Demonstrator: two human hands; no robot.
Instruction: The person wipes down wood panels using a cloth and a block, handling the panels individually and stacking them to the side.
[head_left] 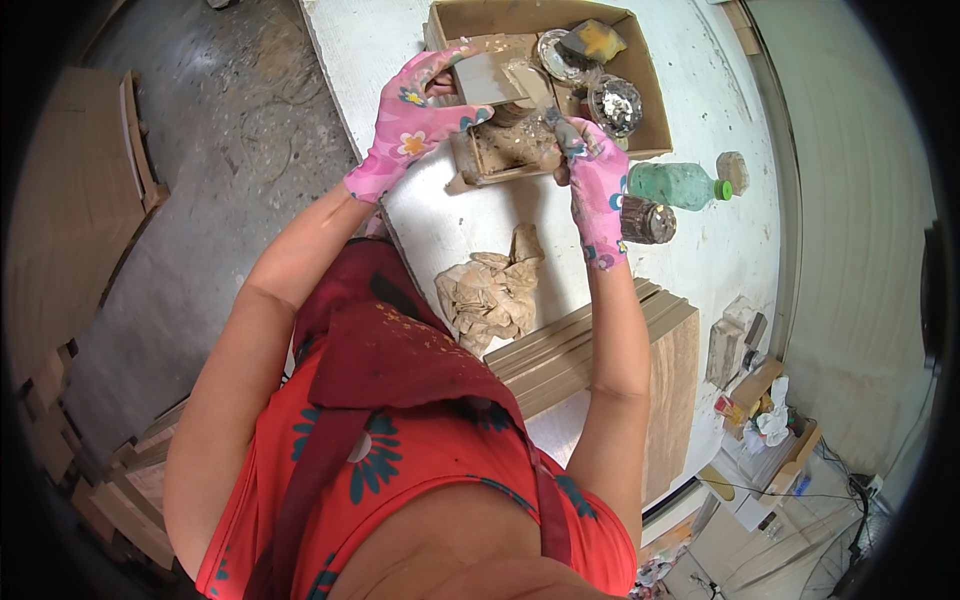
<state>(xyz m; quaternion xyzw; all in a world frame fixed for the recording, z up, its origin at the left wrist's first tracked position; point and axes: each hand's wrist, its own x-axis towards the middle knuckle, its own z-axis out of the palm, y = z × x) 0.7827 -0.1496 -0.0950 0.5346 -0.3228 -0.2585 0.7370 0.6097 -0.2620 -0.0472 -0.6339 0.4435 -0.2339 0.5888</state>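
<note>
My left hand, in a pink flowered glove, is closed on a flat grey rectangular piece. The thumb runs along its near edge, and the fingers are partly hidden behind it. My right hand, gloved alike with grey-smeared fingertips, is closed near the right end of a small stained cardboard tray. Whatever it pinches, if anything, I cannot make out. Behind both hands sits a larger cardboard box holding a clear round container, a dark tub with pale lumps, and a yellow-and-grey sponge-like piece.
Right of my right hand lie a green plastic bottle and a brown jar on the white table. Nearer me are a crumpled brown cloth and stacked wood-grain boards. Small items clutter the far right.
</note>
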